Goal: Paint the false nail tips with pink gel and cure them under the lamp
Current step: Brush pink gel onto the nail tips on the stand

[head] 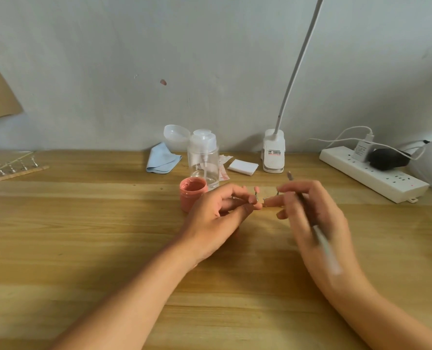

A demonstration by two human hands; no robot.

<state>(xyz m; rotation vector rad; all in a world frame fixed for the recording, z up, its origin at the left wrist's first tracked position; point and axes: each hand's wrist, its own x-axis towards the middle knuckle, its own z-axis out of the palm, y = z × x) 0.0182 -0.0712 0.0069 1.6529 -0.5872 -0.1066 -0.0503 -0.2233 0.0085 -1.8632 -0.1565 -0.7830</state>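
Two bare forearms reach over the wooden tabletop (83, 248). The left hand (217, 215) has its fingers curled, and thumb and fingertips pinch one end of a small holder strip (273, 202). On the strip stand false nail tips on little pins, and one pink tip (255, 190) shows just beside the left fingers. The right hand (316, 218) is blurred, but its fingers are clearly closed round a thin brush (321, 238); the pale handle lies across the back of the hand and the other end points up and away. How the brush meets the strip cannot be told.

Just behind the left hand stands the open jar of pink gel (193, 193); behind the jar is a clear pump bottle (204, 160), with a blue cloth (161, 159) to its left and white pads (242, 166) to its right. Near the wall stands the white clip base of the lamp (273, 155), and its thin neck rises out of view. A white power strip (371, 173) lies at far right; a second rack of clear tips (12, 170) lies at far left.
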